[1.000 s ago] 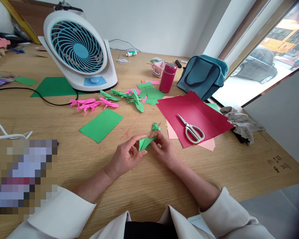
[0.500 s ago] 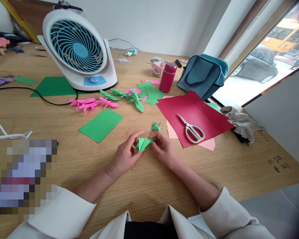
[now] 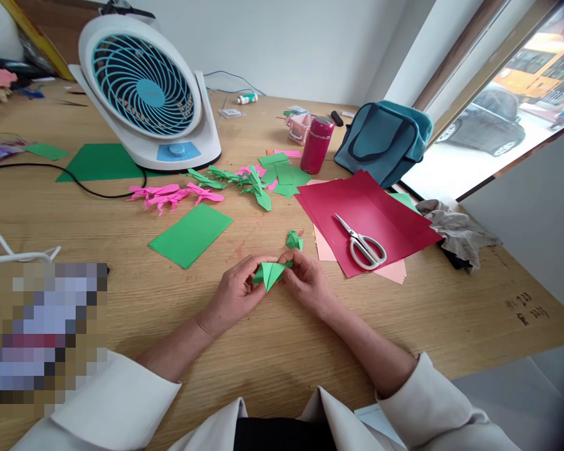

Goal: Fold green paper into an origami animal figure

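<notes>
A small piece of folded green paper (image 3: 269, 273) is held between my two hands, just above the table. My left hand (image 3: 239, 285) grips its left side, with fingers behind and thumb below. My right hand (image 3: 307, 280) pinches its right edge between thumb and fingers. A pointed flap faces me in the middle of the paper. Just beyond my right fingertips lies another small folded green piece (image 3: 294, 240). Parts of the held paper are hidden by my fingers.
A green sheet (image 3: 191, 235) lies left, below pink folded figures (image 3: 169, 195) and green folded figures (image 3: 254, 186). White scissors (image 3: 364, 244) rest on red sheets (image 3: 390, 213) at right. Behind stand a fan (image 3: 150, 94), a red flask (image 3: 317, 145) and a blue bag (image 3: 383, 141).
The pointed flap of the green paper has turned to face me more squarely. My left fingers have shifted slightly along its upper edge; the right hand has barely moved.
</notes>
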The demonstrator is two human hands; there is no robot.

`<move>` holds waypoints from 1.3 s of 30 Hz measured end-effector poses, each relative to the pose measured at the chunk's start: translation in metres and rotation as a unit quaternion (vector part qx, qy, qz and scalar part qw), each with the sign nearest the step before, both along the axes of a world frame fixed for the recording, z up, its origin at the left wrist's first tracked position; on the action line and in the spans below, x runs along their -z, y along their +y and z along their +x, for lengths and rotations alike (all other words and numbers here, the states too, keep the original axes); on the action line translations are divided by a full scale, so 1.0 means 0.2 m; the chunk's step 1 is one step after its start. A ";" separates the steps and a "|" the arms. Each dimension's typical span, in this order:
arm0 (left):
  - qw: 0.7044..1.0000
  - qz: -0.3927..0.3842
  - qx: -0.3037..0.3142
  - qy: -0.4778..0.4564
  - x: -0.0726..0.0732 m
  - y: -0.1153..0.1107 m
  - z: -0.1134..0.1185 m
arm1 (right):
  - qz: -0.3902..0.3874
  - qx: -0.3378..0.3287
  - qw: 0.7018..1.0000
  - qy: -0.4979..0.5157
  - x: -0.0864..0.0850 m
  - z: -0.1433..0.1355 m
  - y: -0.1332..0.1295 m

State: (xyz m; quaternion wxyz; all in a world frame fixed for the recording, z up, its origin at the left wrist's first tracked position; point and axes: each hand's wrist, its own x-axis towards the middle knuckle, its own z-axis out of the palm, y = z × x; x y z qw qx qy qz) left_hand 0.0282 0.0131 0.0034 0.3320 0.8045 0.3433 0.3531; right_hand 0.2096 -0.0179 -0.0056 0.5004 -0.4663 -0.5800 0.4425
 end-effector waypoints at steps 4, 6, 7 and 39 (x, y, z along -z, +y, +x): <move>1.000 0.013 0.008 0.001 -0.02 0.00 0.00 | -0.001 -0.008 1.000 0.003 -0.01 0.00 0.00; 1.000 0.026 0.006 0.006 -0.03 -0.01 0.01 | -0.005 -0.005 1.000 -0.013 -0.01 0.00 0.00; 0.999 0.033 0.002 0.009 -0.03 -0.01 0.01 | -0.010 -0.003 1.000 -0.021 -0.01 0.00 0.00; 0.994 0.099 0.038 0.020 0.02 0.00 0.00 | 0.047 0.034 0.998 -0.029 -0.01 0.03 0.01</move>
